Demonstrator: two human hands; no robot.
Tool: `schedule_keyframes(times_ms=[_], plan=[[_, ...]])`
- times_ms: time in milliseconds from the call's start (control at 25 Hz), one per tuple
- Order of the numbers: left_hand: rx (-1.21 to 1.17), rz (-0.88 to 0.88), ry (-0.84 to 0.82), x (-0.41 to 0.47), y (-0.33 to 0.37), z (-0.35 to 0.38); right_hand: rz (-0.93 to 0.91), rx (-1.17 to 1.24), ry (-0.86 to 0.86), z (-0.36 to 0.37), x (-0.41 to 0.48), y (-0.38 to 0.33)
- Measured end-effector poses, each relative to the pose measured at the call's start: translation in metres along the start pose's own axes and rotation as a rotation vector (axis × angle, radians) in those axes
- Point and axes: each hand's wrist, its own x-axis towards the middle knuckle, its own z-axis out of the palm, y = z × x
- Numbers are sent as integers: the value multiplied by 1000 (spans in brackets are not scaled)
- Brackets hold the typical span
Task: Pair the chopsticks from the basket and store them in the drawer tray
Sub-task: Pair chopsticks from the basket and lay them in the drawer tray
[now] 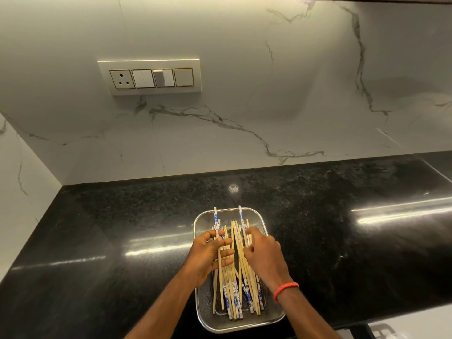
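A steel mesh basket point(259, 217) sits on the black counter near its front edge. It holds several chopsticks point(238, 260), some plain bamboo, some blue-and-white patterned. My left hand point(208, 255) is over the basket's left half, fingers curled around a bunch of chopsticks that fan out past my fingertips. My right hand point(265, 253) reaches in from the right, fingertips pinching among the sticks near the far end; a red band circles that wrist. The drawer tray is out of view.
Black polished counter point(342, 228) stretches left and right of the basket. A white marble backsplash rises behind, with a switch and socket panel point(150, 77). A white wall closes the left side. A white edge shows at the bottom right corner.
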Motion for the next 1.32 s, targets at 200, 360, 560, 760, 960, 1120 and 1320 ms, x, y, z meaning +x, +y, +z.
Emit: schedule_keyframes(times_ms=[200,360,560,760,960,1120,1320], plan=[[-20,26,-33,-5,1,2,-15,291,-13,-5,0,-24],[-33,35,-38,-8,0,2,13,441,-123,6,-7,-26],[-23,15,-33,-12,-4,-6,-8,422,-127,4,-11,-19],[-35,5,9,-14,-5,-8,7,-150,-13,5,-9,1],[-21,13,11,-18,-3,-6,-16,-240,-23,23,-13,11],[-20,14,5,-19,-1,-8,88,-126,24,24,-10,13],[-25,-4,-38,-21,4,-12,66,196,135,9,-6,-5]])
